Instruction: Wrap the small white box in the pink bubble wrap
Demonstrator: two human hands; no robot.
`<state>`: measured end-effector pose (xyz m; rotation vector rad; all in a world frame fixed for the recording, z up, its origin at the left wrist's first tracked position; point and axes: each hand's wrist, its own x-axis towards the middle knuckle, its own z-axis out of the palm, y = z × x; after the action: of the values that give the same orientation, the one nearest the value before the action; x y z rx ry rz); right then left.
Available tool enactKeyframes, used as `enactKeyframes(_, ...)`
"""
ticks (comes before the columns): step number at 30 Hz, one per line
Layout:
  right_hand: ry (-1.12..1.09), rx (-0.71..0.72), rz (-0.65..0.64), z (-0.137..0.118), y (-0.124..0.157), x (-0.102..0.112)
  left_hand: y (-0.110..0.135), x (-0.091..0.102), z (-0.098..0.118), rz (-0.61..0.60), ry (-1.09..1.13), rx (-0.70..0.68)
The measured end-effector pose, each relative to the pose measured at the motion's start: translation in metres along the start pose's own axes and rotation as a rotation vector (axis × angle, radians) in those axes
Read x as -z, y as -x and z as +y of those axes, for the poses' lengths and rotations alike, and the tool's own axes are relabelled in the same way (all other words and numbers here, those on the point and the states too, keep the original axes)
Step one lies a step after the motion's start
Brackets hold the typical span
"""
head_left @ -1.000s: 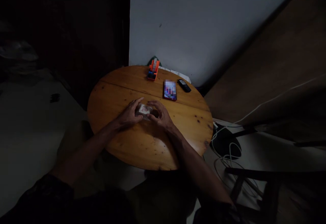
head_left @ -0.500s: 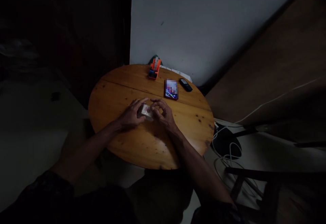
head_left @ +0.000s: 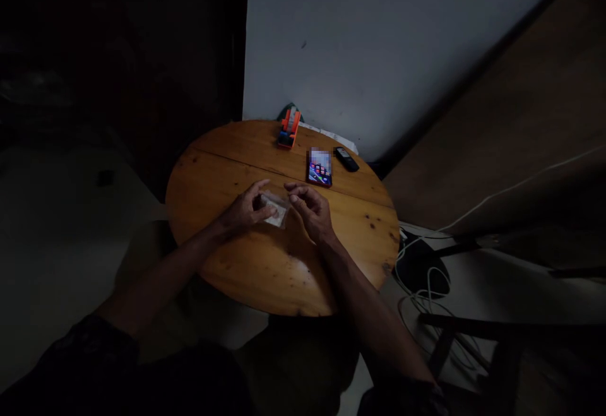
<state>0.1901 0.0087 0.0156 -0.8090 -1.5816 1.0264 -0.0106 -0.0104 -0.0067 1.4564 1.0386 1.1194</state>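
A round wooden table (head_left: 246, 264) stands in a dim room. At its middle my left hand (head_left: 243, 209) grips a small pale pack, perhaps a deck of cards (head_left: 275, 210), holding it tilted just above the tabletop. My right hand (head_left: 311, 209) hovers just right of the pack, fingers curled in a pinch near its edge; I cannot make out whether anything is between them.
Towards the far edge of the table lie a lit phone (head_left: 319, 168), a small black remote (head_left: 346, 159) and an orange tape dispenser (head_left: 288, 130). A white wall rises behind. Cables (head_left: 416, 290) and a dark chair frame (head_left: 473, 327) sit on the floor at right.
The right hand has drawn slightly away from the pack to the right. The left hand has tilted the pack and keeps hold of it.
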Motion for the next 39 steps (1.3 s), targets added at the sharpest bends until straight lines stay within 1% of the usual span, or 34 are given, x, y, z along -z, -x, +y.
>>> enactKeyframes(3, -0.067, -0.006, 0.051, -0.005, 0.0, 0.003, 0.002, 0.0, 0.006, -0.058, 0.055, 0.014)
enactKeyframes(6, -0.074, -0.032, 0.111, -0.008, -0.002, 0.007, 0.004, 0.001, 0.011, -0.096, 0.105, 0.009)
enactKeyframes(10, -0.027, -0.142, 0.157, -0.011, -0.017, 0.013, 0.005, 0.0, 0.009, -0.1, 0.128, 0.021)
enactKeyframes(12, 0.011, -0.199, 0.132, -0.013, -0.031, 0.017, 0.004, -0.001, 0.009, -0.098, 0.138, 0.008)
enactKeyframes(14, 0.068, -0.239, 0.061, -0.015, -0.045, 0.019, 0.002, -0.002, 0.008, -0.082, 0.149, -0.019)
enactKeyframes(16, 0.072, -0.292, 0.017, -0.014, -0.055, 0.019, -0.002, -0.002, 0.007, -0.054, 0.203, -0.028)
enactKeyframes(17, 0.044, -0.352, -0.021, -0.013, -0.057, 0.019, -0.004, -0.002, 0.007, -0.034, 0.241, -0.021)
enactKeyframes(19, -0.044, -0.455, -0.089, -0.008, -0.055, 0.018, -0.008, -0.001, 0.007, 0.015, 0.251, -0.012)
enactKeyframes(21, -0.136, -0.5, -0.13, -0.003, -0.048, 0.018, -0.009, 0.001, 0.006, 0.052, 0.245, -0.006)
enactKeyframes(23, -0.204, -0.493, -0.129, 0.001, -0.039, 0.019, -0.007, 0.002, 0.007, 0.06, 0.256, -0.001)
enactKeyframes(26, -0.226, -0.468, -0.095, 0.005, -0.028, 0.015, -0.003, 0.003, 0.007, 0.046, 0.284, 0.017)
enactKeyframes(28, -0.239, -0.459, -0.1, 0.007, -0.026, 0.01, -0.003, 0.002, 0.006, 0.048, 0.246, 0.016)
enactKeyframes(29, -0.251, -0.446, -0.099, 0.008, -0.025, 0.006, -0.003, 0.002, 0.005, 0.05, 0.22, -0.005)
enactKeyframes(32, -0.261, -0.386, -0.015, 0.013, -0.026, -0.005, -0.003, -0.001, 0.005, 0.043, 0.115, -0.059)
enactKeyframes(34, -0.254, -0.354, 0.033, 0.013, -0.026, -0.01, -0.001, -0.003, 0.006, 0.009, 0.086, -0.067)
enactKeyframes(37, -0.215, -0.308, 0.088, 0.012, -0.026, -0.011, 0.003, -0.003, 0.01, -0.046, 0.104, -0.079)
enactKeyframes(39, -0.187, -0.278, 0.135, 0.013, -0.026, -0.007, 0.005, -0.002, 0.014, -0.054, 0.128, -0.067)
